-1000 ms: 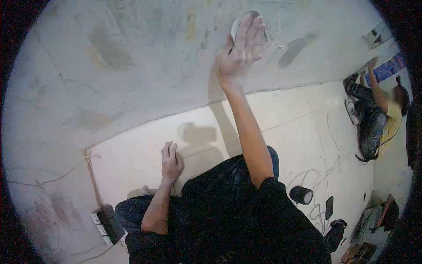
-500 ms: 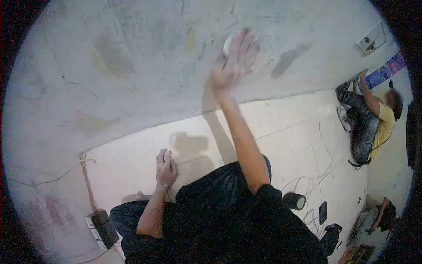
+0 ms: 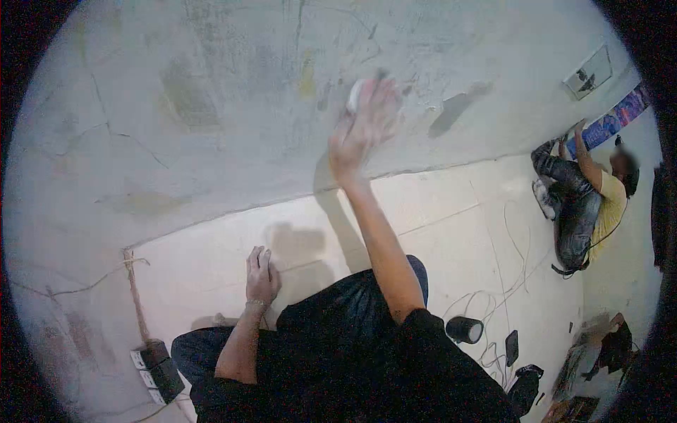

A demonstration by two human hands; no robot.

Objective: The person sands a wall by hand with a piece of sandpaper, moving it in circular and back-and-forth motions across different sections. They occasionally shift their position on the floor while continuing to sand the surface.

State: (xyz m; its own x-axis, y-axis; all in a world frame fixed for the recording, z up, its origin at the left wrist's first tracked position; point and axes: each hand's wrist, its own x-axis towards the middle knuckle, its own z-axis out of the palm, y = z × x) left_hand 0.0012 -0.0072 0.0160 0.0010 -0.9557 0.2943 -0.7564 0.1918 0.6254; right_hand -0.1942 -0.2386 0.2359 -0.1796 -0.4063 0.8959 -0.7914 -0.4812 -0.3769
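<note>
Out in front, my right hand (image 3: 363, 130) lies against the grey, patchy wall (image 3: 233, 63), blurred by motion. Under its fingers shows the white edge of a flat pad (image 3: 355, 97); the rest is covered by the hand. Beside the pad, a dark grey smear (image 3: 457, 113) marks the plaster. My left hand (image 3: 262, 277) hangs empty above the pale floor near my left knee, its fingers loosely extended and a thin band at the wrist.
A dark round lamp (image 3: 464, 329) stands on the floor at my right, among loose cables and a black phone-like object (image 3: 512, 347). Another person (image 3: 599, 197) sits by the right wall. At left lies a dark box with white sockets (image 3: 159, 370).
My right hand has slid a little down the wall with the white pad. The view has tilted slightly; my left hand keeps nearly the same pose.
</note>
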